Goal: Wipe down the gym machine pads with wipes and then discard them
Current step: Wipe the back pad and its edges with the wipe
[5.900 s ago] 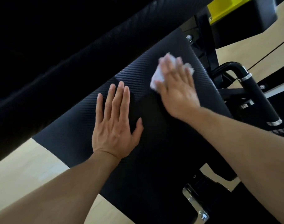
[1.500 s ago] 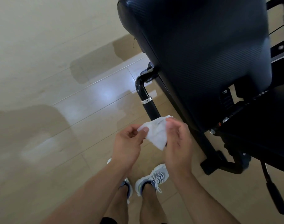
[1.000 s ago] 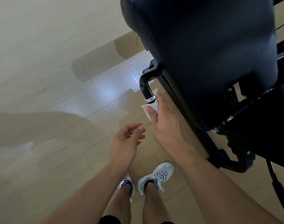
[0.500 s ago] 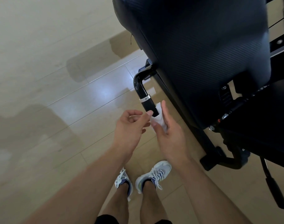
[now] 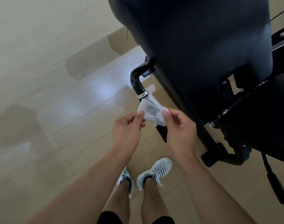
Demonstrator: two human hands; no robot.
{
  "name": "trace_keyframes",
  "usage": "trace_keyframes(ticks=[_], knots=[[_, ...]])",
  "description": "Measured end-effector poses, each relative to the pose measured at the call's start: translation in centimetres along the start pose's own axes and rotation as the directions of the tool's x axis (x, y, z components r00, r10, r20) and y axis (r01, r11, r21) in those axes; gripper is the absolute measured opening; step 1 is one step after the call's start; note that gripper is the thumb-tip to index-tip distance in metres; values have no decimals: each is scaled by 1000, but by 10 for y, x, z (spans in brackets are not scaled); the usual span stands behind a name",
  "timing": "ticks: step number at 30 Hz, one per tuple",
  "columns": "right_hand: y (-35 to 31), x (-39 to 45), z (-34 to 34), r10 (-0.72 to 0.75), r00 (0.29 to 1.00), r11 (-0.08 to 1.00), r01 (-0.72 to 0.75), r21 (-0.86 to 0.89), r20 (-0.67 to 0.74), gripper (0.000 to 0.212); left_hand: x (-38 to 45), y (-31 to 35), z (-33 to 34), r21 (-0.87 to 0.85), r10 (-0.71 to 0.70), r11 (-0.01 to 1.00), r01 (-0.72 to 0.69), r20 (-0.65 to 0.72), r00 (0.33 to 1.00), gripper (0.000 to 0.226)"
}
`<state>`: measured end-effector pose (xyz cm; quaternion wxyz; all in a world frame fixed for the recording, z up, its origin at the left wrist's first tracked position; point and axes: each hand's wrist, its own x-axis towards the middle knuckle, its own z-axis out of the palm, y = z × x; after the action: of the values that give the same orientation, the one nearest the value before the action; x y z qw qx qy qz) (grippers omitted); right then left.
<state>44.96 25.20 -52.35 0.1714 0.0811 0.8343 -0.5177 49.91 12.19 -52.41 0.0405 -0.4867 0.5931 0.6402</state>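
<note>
A white wipe [image 5: 151, 111] with a grey smudge in its middle is stretched between both hands, in front of the machine's black handle [image 5: 138, 84]. My left hand [image 5: 127, 129] pinches its left edge with thumb and forefinger. My right hand [image 5: 178, 126] pinches its right edge. The large black textured pad [image 5: 202, 46] of the gym machine fills the upper right. The lower part of the handle is hidden behind the wipe and my right hand.
Shiny beige floor tiles [image 5: 57, 94] spread to the left. The machine's black frame and foot [image 5: 218, 157] stand at the right, with a black lever [image 5: 275, 183] at the far right. My two sneakers [image 5: 154, 173] are below my hands.
The wipe went from the pad to the handle. Since half a second ago both hands drew it off the handle and spread it open, showing the grey smudge.
</note>
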Motion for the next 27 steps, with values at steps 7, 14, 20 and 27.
trace_keyframes(ticks=[7,14,20,27], knots=[[-13,-5,4,-252,958,961,232,-151,-134,29,1,-9,1,-46,-32,998,33,25,999,23],[-15,34,31,69,908,944,74,-321,414,49,5,-19,-8,-99,-98,990,103,54,994,16],[-3,18,38,-24,951,842,185,-506,308,41,0,-28,-13,-137,-153,979,150,-13,988,14],[-14,27,40,-28,943,857,193,-478,332,38,-2,-30,-13,-149,-78,987,67,-72,994,15]])
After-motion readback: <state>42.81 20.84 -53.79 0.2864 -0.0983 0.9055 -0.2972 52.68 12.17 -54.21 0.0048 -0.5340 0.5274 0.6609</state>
